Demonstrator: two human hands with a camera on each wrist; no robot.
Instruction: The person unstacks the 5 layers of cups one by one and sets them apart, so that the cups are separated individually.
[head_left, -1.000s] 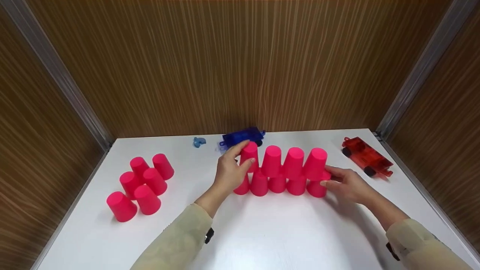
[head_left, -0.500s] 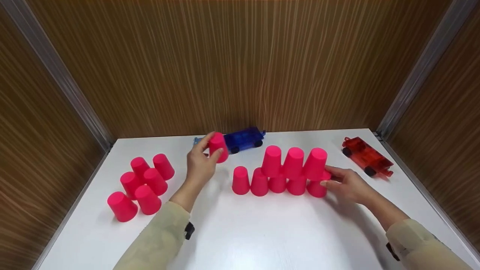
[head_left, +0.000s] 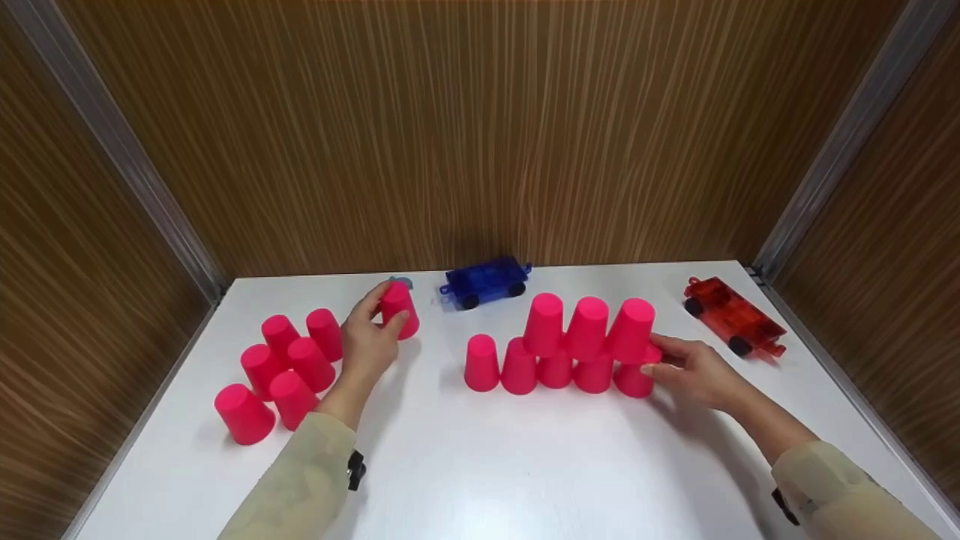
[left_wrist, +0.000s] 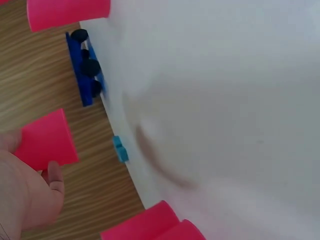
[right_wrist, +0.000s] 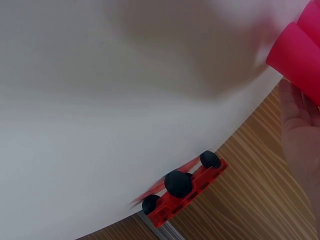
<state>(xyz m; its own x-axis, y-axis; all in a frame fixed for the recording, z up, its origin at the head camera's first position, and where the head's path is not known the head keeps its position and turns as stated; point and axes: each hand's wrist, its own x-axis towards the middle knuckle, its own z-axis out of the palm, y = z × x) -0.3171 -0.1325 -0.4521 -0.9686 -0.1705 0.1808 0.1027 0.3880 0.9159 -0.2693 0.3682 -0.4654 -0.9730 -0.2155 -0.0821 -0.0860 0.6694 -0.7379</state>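
In the head view my left hand (head_left: 371,341) holds a pink cup (head_left: 399,310) upside down between thumb and fingers, raised above the white table, left of the stacked cups. The left wrist view shows this held cup (left_wrist: 47,142) with the fingers round its side. My right hand (head_left: 690,371) is at the right end of the stack, pinching pink plastic at the rim of the upper end cup (head_left: 631,328). Several upside-down cups form the bottom row (head_left: 481,364); three stand on top, towards the right. In the right wrist view, fingers (right_wrist: 292,102) touch a cup (right_wrist: 300,60).
Several pink cups (head_left: 261,370) stand upside down at the left of the table (head_left: 525,480). A blue toy car base (head_left: 486,281) sits by the back panel. A red one (head_left: 735,315) stands at the right. A small light-blue piece (head_left: 403,282) is partly hidden behind the held cup.
My left hand has lifted the leftmost upper cup off the stack and carried it left, then lower. The right hand has stayed at the stack's right end.
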